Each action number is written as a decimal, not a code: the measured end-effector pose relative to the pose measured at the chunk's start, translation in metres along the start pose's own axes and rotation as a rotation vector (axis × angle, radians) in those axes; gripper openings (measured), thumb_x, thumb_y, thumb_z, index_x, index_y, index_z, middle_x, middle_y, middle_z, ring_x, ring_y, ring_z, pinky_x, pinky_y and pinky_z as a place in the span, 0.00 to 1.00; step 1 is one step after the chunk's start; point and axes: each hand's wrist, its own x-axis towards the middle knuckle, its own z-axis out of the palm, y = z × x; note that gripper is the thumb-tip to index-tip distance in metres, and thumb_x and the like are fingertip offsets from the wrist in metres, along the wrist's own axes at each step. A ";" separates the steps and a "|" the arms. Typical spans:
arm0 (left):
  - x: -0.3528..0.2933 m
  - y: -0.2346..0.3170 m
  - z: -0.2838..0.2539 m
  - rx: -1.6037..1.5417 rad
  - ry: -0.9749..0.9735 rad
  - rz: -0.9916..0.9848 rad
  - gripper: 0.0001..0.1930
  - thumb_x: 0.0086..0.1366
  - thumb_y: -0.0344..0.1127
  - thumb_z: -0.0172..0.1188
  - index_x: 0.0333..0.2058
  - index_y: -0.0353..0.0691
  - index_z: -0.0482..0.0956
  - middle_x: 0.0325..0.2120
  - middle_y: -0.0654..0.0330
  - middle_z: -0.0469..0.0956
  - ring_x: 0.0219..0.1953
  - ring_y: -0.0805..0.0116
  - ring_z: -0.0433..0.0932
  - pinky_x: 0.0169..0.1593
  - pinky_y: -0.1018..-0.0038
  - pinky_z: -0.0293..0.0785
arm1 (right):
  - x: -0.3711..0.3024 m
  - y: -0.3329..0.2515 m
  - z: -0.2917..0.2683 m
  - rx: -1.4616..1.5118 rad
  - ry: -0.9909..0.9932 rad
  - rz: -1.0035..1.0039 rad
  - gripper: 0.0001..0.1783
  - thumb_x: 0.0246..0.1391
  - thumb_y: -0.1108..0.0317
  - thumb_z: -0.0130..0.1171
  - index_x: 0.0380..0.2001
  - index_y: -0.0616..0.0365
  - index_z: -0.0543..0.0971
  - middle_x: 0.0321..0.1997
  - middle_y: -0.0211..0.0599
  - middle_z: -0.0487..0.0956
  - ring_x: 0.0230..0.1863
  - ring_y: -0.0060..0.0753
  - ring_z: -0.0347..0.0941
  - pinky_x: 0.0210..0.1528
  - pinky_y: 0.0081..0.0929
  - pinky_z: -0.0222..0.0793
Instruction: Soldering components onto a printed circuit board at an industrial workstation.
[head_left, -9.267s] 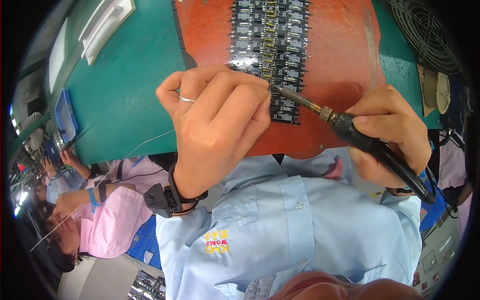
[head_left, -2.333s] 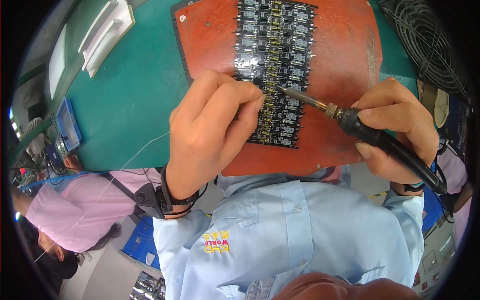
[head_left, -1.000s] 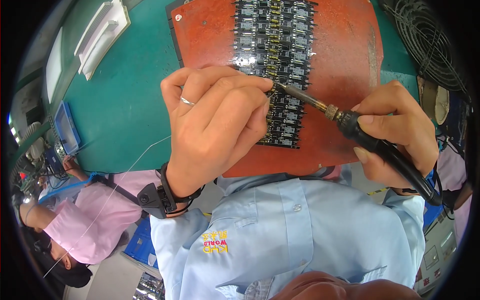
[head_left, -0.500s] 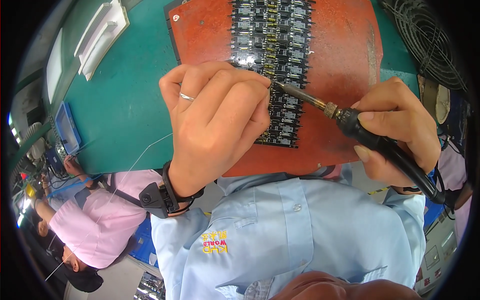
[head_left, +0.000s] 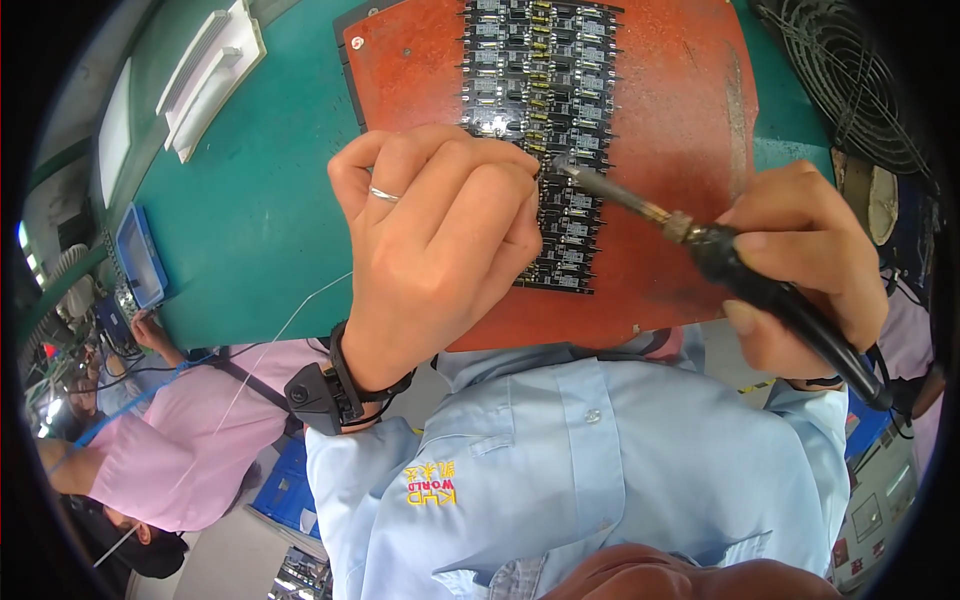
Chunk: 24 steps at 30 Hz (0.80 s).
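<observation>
A panel of small black circuit boards (head_left: 580,225) in rows lies on an orange mat (head_left: 685,120). My left hand (head_left: 440,230) is closed over the panel's left side, its thumb and forefinger pinched together near the middle. A thin solder wire (head_left: 302,305) trails from this hand toward the lower left; its end at the fingertips is hidden. In my right hand (head_left: 825,260) is a soldering iron (head_left: 715,255) with a black handle, gripped like a pen. The iron's tip, slightly blurred, points at the boards just right of my left fingertips; I cannot tell whether it touches.
The mat rests on a green table (head_left: 250,200). A round wire fan guard (head_left: 850,80) stands at the far right. White plastic pieces (head_left: 210,80) and a blue tray (head_left: 140,255) are at the left. A person in pink (head_left: 190,440) sits at the lower left.
The soldering iron's tip has shifted slightly right, away from my left fingertips, and my right hand moved a little right with it. My left hand stays pinched at nearly the same place.
</observation>
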 end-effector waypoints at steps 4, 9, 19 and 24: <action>0.001 0.000 -0.002 -0.029 -0.009 0.018 0.11 0.45 0.25 0.66 0.28 0.45 0.74 0.31 0.69 0.79 0.37 0.66 0.74 0.48 0.65 0.59 | -0.012 0.001 -0.008 -0.003 0.045 0.027 0.19 0.48 0.68 0.64 0.42 0.67 0.74 0.38 0.55 0.76 0.34 0.40 0.72 0.36 0.34 0.68; 0.004 -0.001 -0.005 -0.062 -0.051 0.028 0.11 0.46 0.24 0.65 0.27 0.45 0.74 0.31 0.68 0.79 0.37 0.65 0.75 0.48 0.65 0.60 | -0.024 -0.002 -0.003 0.005 0.114 0.039 0.19 0.50 0.67 0.64 0.42 0.67 0.74 0.38 0.55 0.76 0.35 0.39 0.72 0.36 0.33 0.68; -0.015 0.010 -0.013 -0.136 -0.065 0.017 0.10 0.48 0.24 0.65 0.29 0.43 0.76 0.31 0.67 0.79 0.37 0.64 0.76 0.50 0.61 0.64 | -0.031 -0.001 0.006 0.040 0.244 -0.015 0.18 0.43 0.73 0.67 0.39 0.68 0.76 0.35 0.53 0.79 0.30 0.35 0.75 0.32 0.27 0.70; -0.018 0.012 -0.021 -0.160 -0.039 -0.013 0.09 0.49 0.23 0.67 0.30 0.41 0.78 0.30 0.65 0.79 0.34 0.65 0.76 0.46 0.62 0.69 | -0.031 -0.004 0.015 0.058 0.222 -0.037 0.19 0.43 0.72 0.68 0.39 0.69 0.76 0.34 0.53 0.79 0.29 0.35 0.75 0.29 0.26 0.70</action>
